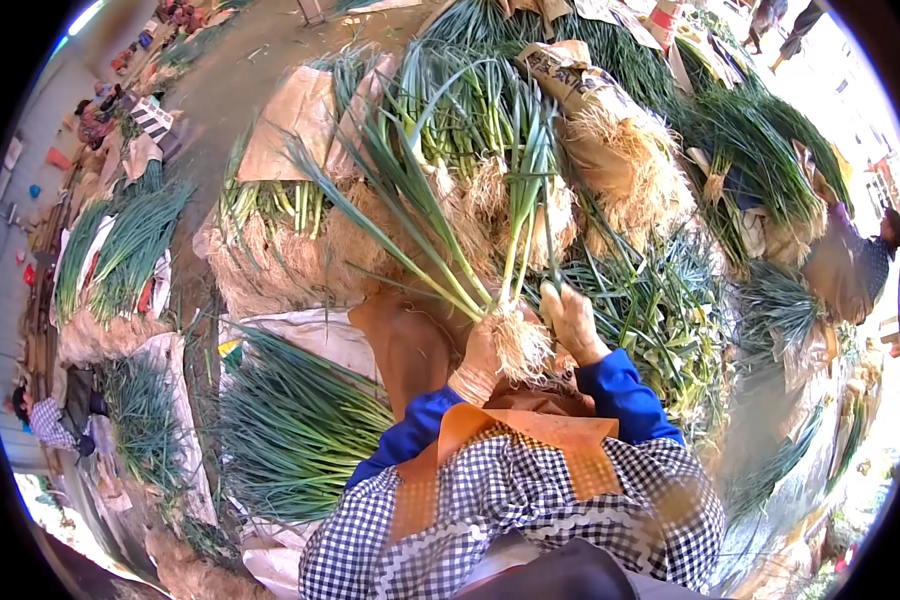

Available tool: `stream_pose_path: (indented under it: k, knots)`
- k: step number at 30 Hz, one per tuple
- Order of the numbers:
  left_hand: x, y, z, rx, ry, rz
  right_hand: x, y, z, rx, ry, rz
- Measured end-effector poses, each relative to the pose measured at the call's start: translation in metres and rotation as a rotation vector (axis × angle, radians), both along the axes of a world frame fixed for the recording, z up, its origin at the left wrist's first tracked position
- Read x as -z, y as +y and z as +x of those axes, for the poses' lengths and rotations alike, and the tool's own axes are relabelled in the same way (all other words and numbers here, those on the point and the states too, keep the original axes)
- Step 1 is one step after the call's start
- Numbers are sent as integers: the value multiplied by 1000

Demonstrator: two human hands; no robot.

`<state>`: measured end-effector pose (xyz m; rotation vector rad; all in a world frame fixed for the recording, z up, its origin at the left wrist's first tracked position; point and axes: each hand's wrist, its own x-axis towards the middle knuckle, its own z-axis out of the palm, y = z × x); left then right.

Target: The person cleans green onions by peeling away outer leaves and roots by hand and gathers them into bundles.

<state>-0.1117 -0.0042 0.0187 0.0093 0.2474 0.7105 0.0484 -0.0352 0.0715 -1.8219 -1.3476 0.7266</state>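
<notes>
My left hand point(478, 362) is closed around the white bases of a few green onions point(453, 265), just above their shaggy pale roots point(522, 346). The stalks fan upward and away from me. Just to the right, my right hand point(573, 322) has its fingers pinched together, on what looks like a thin green onion leaf point(553, 245) hanging beside the stalks. Beyond both hands stand bundled green onions point(490, 115) with roots toward me. To the right of my knees lies a heap of loose leaves point(655, 330).
Trimmed-looking green onions point(300, 425) lie on a white sheet point(320, 335) at my left. Paper-wrapped bundles point(290, 120) stand ahead on the left, with another wrapped bundle point(620, 140) ahead on the right. Other people point(855, 255) sit among piles at both sides.
</notes>
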Motion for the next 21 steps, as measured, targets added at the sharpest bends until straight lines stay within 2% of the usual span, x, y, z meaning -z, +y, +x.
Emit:
stream_pose_path:
  k: [2,3,5,6,8,9,10,11,12,13,14,15,16,17,18,19,20,21]
  knots:
    - [-2,5,0,27,99,78,-32,-37,3,-158,185,-98]
    - [-7,6,-2,35,55,43,4,-51,41,-118,623,-194]
    - [-28,6,-5,55,-127,-4,29,-81,111,23,467,-360]
    - [-35,6,-6,57,-128,-4,20,-95,131,119,-125,-413]
    - [-43,6,-8,124,-312,-51,38,-110,181,-141,-906,-1004]
    - [-46,3,-10,61,-205,30,-10,-91,140,-25,-776,-790]
    - [-54,5,-9,56,-207,35,12,-70,134,128,-612,-473]
    - [-63,2,-11,60,-150,8,-7,-46,99,139,-290,-233]
    - [-67,0,-12,66,-92,-15,-13,-21,75,-2,93,-143]
    - [-40,3,-10,74,-232,121,-17,3,47,-113,559,-105]
    - [-23,2,-10,71,-229,131,-10,25,30,-234,704,-44]
    - [-10,1,-12,73,-104,178,22,50,17,-241,1011,1]
    - [-6,1,-15,72,21,226,7,64,-3,-260,1125,0]
    - [-10,1,-21,71,118,296,4,72,-15,-319,918,65]
    - [-13,1,-29,118,285,185,3,78,-21,-368,709,131]
    - [-20,7,-39,78,252,229,-19,79,-24,-377,499,233]
    - [-26,12,-49,42,219,267,-1,93,-9,-355,305,314]
    - [-72,12,-52,18,39,301,9,110,9,-241,525,390]
